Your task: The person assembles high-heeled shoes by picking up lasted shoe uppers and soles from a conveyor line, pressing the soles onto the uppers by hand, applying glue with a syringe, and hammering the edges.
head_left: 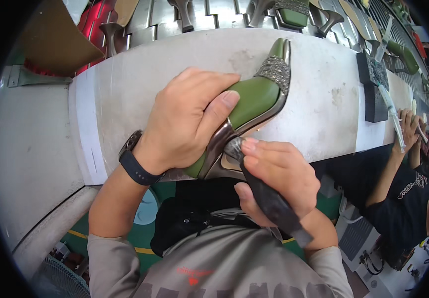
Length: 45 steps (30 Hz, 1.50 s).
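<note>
A green high-heeled shoe (pixel 256 102) lies tilted across the white bench, its pointed toe away from me. A sparkling band crosses its front, and a dark metallic rim runs along its edge. My left hand (pixel 189 114) grips it from above, thumb on the green part; part of the heel end is hidden beneath. My right hand (pixel 284 179) is closed around a dark tool (pixel 269 198) with a flat, black, strip-like body and a rounded grey end. That end touches or nearly touches the shoe's dark metallic part below my left thumb. The tool's exact kind cannot be made out.
Beyond the white bench (pixel 318 84), a slatted metal conveyor (pixel 214 15) carries several shoes and heels. A dark block (pixel 375 89) stands at the right, with a syringe-like tool (pixel 389 102) leaning by it. A co-worker's hands (pixel 409 126) work there. A brown board (pixel 58 37) is at upper left.
</note>
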Each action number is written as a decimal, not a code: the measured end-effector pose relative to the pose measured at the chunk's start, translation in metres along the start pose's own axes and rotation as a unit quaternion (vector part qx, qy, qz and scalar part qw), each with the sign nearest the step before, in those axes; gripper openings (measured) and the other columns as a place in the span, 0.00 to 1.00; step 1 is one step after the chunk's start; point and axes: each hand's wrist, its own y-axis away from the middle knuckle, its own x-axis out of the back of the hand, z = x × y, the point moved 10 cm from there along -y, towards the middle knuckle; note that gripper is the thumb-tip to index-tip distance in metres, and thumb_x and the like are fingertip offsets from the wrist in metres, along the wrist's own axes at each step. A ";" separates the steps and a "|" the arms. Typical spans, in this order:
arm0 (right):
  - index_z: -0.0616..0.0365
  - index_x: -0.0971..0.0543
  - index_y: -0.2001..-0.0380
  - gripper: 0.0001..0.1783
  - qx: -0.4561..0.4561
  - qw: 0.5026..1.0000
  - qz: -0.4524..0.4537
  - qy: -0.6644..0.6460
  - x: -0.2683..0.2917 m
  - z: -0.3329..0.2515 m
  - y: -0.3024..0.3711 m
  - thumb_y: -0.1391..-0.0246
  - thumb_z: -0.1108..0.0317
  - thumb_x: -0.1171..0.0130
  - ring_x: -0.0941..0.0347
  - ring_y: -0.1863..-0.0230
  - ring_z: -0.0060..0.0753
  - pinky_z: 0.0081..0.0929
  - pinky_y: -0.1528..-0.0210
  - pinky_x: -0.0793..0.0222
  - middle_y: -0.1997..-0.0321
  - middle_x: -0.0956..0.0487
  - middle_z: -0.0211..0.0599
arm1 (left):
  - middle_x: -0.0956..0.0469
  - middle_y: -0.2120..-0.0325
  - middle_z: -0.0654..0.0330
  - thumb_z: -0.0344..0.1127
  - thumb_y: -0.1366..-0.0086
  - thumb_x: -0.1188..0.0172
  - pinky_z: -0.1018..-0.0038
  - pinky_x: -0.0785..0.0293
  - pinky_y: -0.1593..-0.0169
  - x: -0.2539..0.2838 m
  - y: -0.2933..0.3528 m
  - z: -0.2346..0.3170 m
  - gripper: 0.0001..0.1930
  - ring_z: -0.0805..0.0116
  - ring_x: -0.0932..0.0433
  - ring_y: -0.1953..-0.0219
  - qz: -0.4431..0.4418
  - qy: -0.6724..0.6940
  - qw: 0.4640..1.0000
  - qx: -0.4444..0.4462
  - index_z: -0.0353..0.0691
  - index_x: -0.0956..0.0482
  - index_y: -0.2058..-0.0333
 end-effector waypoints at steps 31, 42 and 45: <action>0.70 0.17 0.60 0.16 -0.394 0.882 -0.126 -0.226 0.059 0.129 -0.080 0.48 0.69 0.30 0.14 0.55 0.37 0.32 0.46 0.20 0.59 0.12 0.53 | 0.21 0.55 0.41 0.35 0.53 0.25 0.56 0.23 0.48 -0.040 -0.049 0.017 0.52 0.40 0.20 0.55 -0.120 -0.019 0.990 0.077 0.24 0.39 0.30; 0.63 0.15 0.58 0.08 -0.357 0.892 0.114 -0.254 0.082 0.210 -0.038 0.37 0.70 0.34 0.16 0.52 0.30 0.28 0.45 0.21 0.56 0.13 0.42 | 0.21 0.44 0.48 0.42 0.42 0.26 0.66 0.24 0.41 0.012 -0.054 0.022 0.48 0.59 0.19 0.44 -0.019 0.189 0.978 0.087 0.30 0.39 0.28; 0.65 0.16 0.56 0.10 -0.379 0.883 0.147 -0.234 0.098 0.179 0.001 0.36 0.70 0.36 0.16 0.50 0.34 0.32 0.43 0.19 0.54 0.13 0.45 | 0.29 0.35 0.48 0.39 0.47 0.21 0.68 0.28 0.37 0.071 -0.045 0.084 0.56 0.62 0.23 0.40 0.195 0.317 0.925 -0.081 0.31 0.46 0.25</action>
